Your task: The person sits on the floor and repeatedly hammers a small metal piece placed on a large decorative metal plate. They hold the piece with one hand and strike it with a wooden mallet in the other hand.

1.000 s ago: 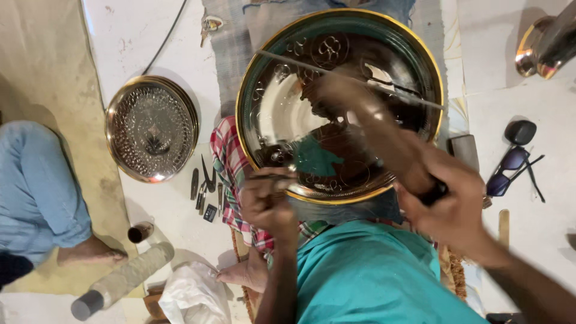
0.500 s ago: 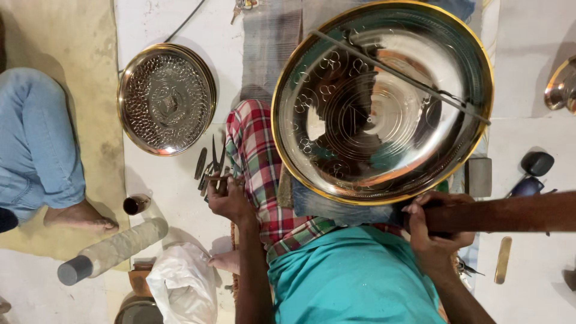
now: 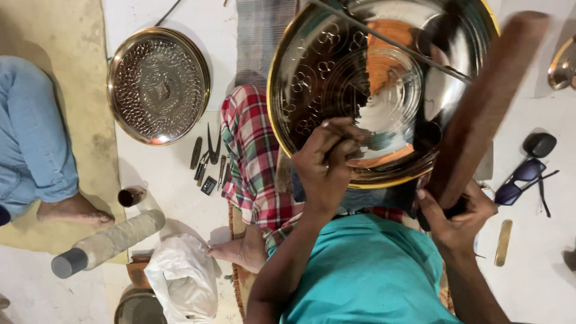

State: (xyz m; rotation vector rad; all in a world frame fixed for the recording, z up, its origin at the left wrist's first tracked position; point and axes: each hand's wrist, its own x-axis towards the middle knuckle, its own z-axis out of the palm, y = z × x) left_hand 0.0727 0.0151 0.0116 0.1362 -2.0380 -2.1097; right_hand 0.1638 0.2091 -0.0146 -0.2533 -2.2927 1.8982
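Head view: large round polished brass plate with engraved floral rings [image 3: 384, 78] rests tilted on the person's lap, over the red-checked cloth [image 3: 252, 156]. Left hand [image 3: 327, 162] sits on the plate's lower inner face, fingers pinched together on a small tool, mostly hidden. Right hand [image 3: 456, 216] clamped around the end of a long brown wooden stick [image 3: 486, 102], raised and blurred beside the plate's right rim. On the floor to the left: a second embossed round metal plate [image 3: 159, 84], small dark metal punches [image 3: 207, 159]. Dark sunglasses [image 3: 528, 174] lie to the right.

Bright even light, motion-blurred mallet [image 3: 486, 102]
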